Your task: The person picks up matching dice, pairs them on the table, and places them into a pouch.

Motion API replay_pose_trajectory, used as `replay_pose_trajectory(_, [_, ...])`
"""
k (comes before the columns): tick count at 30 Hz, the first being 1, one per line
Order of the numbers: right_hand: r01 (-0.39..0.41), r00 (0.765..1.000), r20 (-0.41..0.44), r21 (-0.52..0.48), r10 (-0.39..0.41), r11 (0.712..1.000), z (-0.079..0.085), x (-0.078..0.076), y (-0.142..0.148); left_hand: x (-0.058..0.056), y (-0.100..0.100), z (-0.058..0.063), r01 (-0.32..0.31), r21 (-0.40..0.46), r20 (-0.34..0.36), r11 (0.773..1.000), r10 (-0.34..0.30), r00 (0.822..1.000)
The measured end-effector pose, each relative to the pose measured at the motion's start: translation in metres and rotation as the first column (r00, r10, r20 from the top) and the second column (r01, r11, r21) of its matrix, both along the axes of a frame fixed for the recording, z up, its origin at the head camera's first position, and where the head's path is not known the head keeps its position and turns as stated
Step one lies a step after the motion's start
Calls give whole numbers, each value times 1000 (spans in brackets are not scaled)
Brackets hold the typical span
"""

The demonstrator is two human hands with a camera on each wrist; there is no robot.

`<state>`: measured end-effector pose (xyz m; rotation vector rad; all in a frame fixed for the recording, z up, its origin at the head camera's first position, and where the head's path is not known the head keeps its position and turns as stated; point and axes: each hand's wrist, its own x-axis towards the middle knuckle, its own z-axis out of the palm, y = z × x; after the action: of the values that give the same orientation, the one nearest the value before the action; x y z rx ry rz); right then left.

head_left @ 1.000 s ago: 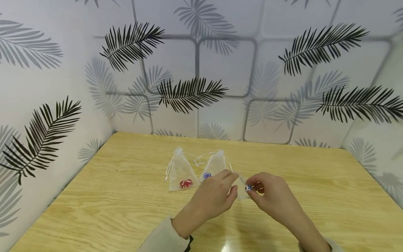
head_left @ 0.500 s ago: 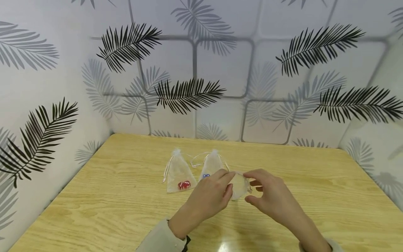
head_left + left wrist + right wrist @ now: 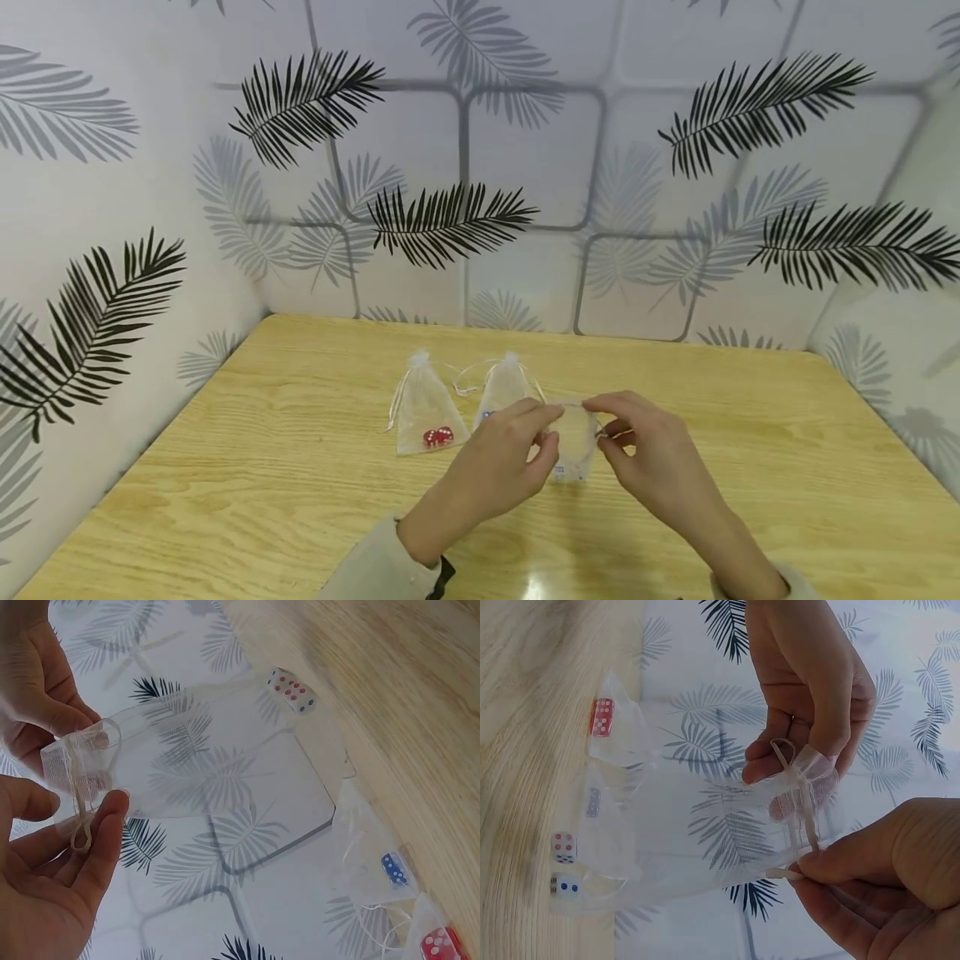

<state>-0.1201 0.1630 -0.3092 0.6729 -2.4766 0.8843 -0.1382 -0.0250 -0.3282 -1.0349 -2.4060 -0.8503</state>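
Both hands hold a sheer white drawstring bag (image 3: 576,442) by its mouth in the head view. My left hand (image 3: 498,450) grips the left side of the opening. On the opposite side, the thumb and fingers of my right hand (image 3: 648,458) pinch the edge and its cord, shown closely in the right wrist view. White dice (image 3: 564,847) with red and blue pips lie at the bag's bottom end. Just left of it, a second sheer bag (image 3: 506,383) contains blue dice (image 3: 394,868), partly hidden behind my left hand. A third bag (image 3: 426,404) contains red dice (image 3: 438,437).
The two filled bags lie side by side on a light wooden table (image 3: 262,483), their tops gathered and their cords (image 3: 465,387) trailing between them. Behind the table rises a pale wall (image 3: 525,275) with a leaf pattern.
A second ago my right fingers held a white die with blue pips; now dice show at the bottom of the bag. My right hand has taken hold of the bag's edge.
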Motion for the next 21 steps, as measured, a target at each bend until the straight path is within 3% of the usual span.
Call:
replay_pose_trajectory(8, [15,998,-56,14,-14,1000,-3,-1,4,1,-1,-2,11,4,40,1000,-11,999])
replay_pose_trajectory(16, [24,995,-102,10,-22,1000,-6,-2,7,-3,-1,-6,-8,7,-62,1000,8,998])
replay_pose_trajectory(21, [27,995,-100,16,-25,1000,-3,-5,9,-5,-1,-5,-23,30,-70,999,25,997])
